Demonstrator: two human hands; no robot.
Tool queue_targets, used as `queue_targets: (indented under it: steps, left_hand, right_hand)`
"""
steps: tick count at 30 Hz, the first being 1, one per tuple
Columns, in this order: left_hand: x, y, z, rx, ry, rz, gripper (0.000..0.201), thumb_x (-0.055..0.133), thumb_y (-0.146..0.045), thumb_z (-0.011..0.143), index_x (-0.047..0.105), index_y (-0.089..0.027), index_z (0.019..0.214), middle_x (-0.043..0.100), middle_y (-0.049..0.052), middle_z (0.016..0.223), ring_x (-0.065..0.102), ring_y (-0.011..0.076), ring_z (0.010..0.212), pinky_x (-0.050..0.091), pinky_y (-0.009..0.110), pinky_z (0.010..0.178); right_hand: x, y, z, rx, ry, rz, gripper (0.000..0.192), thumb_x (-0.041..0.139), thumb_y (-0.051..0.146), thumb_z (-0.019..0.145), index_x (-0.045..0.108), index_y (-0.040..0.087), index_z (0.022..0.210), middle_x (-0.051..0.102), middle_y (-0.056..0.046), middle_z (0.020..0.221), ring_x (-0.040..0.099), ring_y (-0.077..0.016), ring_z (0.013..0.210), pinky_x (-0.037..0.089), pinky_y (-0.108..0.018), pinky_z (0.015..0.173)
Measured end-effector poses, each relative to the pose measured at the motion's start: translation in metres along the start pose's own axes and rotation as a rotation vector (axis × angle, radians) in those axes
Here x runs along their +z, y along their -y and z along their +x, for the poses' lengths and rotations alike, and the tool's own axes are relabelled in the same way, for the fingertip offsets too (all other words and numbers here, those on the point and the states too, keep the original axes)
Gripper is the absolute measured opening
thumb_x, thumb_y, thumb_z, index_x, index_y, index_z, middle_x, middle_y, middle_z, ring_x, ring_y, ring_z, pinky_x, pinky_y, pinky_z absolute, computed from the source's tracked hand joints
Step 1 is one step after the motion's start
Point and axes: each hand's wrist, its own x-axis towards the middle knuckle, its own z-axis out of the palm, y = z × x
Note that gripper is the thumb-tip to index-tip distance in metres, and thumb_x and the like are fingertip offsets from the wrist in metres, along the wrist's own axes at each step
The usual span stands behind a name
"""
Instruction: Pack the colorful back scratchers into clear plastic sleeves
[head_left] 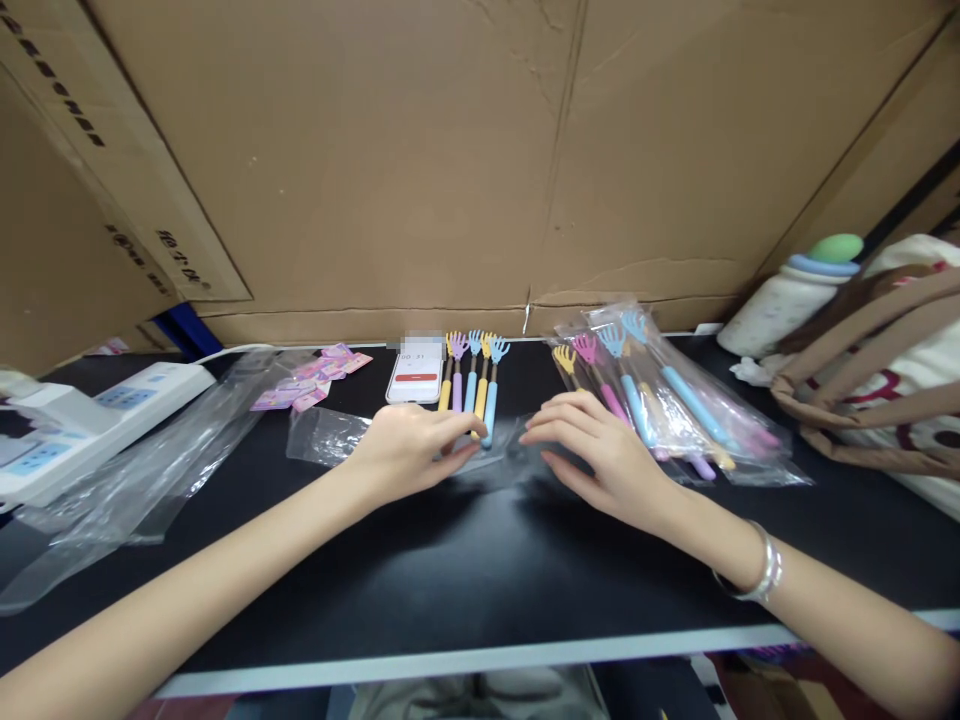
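A wall of flattened cardboard boxes fills the view ahead of you, rising straight from the far edge of the black tabletop at which you work. On your right a cream canvas bag with brown straps sits at the tabletop's end, a white bottle with a blue and green cap lying behind it. On your left a white power strip rests beside a loose heap of clear plastic bags. Right of centre lies a pile of packed back scratchers, sealed in clear sleeves. At centre, five loose back scratchers in yellow, purple and blue lie side by side, heads towards the cardboard, just beside a white phone; small pink cards are scattered to its left. Your left hand has its fingers drawn together at the handle ends of the loose scratchers, pinching the edge of a clear sleeve that lies flat between both hands. Your right hand rests with fingers spread and curved on the sleeve's other end, near the packed pile; a silver bangle circles that wrist.
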Motion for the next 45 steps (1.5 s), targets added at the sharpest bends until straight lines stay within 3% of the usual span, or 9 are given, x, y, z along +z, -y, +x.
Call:
queue_targets:
  steps: [3,7,12,22,27,33,38,45]
  left_hand:
    - [0.002,-0.007,-0.004,0.052,-0.059,0.02,0.014,0.051,-0.03,0.089,0.065,-0.028,0.091,0.071,-0.006,0.069,0.061,0.0111,0.054,0.034,0.022,0.05]
    - [0.002,-0.013,-0.006,0.063,-0.115,0.028,0.012,0.055,-0.03,0.087,0.066,-0.029,0.09,0.071,-0.007,0.07,0.061,0.0111,0.053,0.038,0.023,0.055]
    - [0.0,-0.011,-0.008,0.027,-0.109,0.026,0.014,0.053,-0.033,0.089,0.067,-0.029,0.088,0.071,-0.008,0.07,0.06,0.0104,0.052,0.037,0.022,0.053]
    - [-0.001,-0.009,-0.009,0.003,-0.055,-0.058,0.02,0.05,-0.036,0.092,0.067,-0.027,0.087,0.07,-0.006,0.067,0.06,0.0099,0.054,0.038,0.02,0.055]
    - [-0.002,-0.004,-0.01,-0.045,-0.032,-0.086,0.016,0.053,-0.035,0.09,0.068,-0.029,0.088,0.069,-0.008,0.065,0.062,0.0089,0.056,0.037,0.019,0.053]
    - [-0.007,0.004,-0.007,-0.063,-0.056,-0.089,0.02,0.051,-0.035,0.091,0.068,-0.027,0.086,0.07,-0.006,0.068,0.06,0.0077,0.055,0.035,0.018,0.052]
    - [-0.015,0.013,-0.005,-0.083,-0.006,-0.065,0.025,0.049,-0.039,0.091,0.066,-0.025,0.08,0.066,-0.007,0.059,0.054,0.0074,0.048,0.029,0.019,0.048]
    - [-0.024,0.032,-0.006,-0.079,0.086,-0.079,0.025,0.047,-0.037,0.091,0.066,-0.024,0.082,0.067,-0.004,0.065,0.057,0.0092,0.055,0.03,0.019,0.052]
  right_hand:
    - [0.001,0.002,0.009,0.028,-0.001,-0.013,0.022,0.051,0.02,0.088,0.057,0.022,0.11,0.063,-0.008,0.111,0.047,-0.024,0.112,0.043,-0.043,0.094]
    - [0.006,0.006,0.019,-0.016,0.114,-0.017,0.017,0.057,0.026,0.087,0.059,0.021,0.103,0.064,-0.007,0.104,0.048,-0.0243,0.111,0.039,-0.043,0.096]
    - [0.014,0.005,0.027,0.02,0.12,0.042,0.008,0.055,0.024,0.088,0.06,0.02,0.091,0.065,-0.005,0.09,0.052,-0.0214,0.1,0.04,-0.037,0.087]
    - [0.021,-0.005,0.017,0.135,0.049,0.244,0.013,0.054,0.025,0.09,0.063,0.018,0.083,0.065,-0.004,0.078,0.057,-0.0176,0.08,0.043,-0.031,0.074]
    - [0.019,-0.011,0.014,0.219,0.076,0.294,0.016,0.054,0.029,0.09,0.063,0.018,0.083,0.066,-0.002,0.077,0.058,-0.0142,0.072,0.042,-0.027,0.072]
    - [0.008,-0.021,0.015,0.325,0.151,0.325,0.023,0.05,0.036,0.091,0.061,0.017,0.085,0.061,0.001,0.066,0.053,-0.011,0.058,0.039,-0.023,0.06]
    - [-0.014,-0.03,0.018,0.321,0.187,0.251,0.023,0.05,0.038,0.09,0.06,0.019,0.081,0.054,0.004,0.056,0.045,-0.0092,0.05,0.035,-0.023,0.054]
    - [-0.045,-0.048,0.018,0.318,0.23,0.229,0.026,0.049,0.043,0.089,0.057,0.02,0.081,0.059,0.001,0.063,0.052,-0.0118,0.056,0.04,-0.024,0.057]
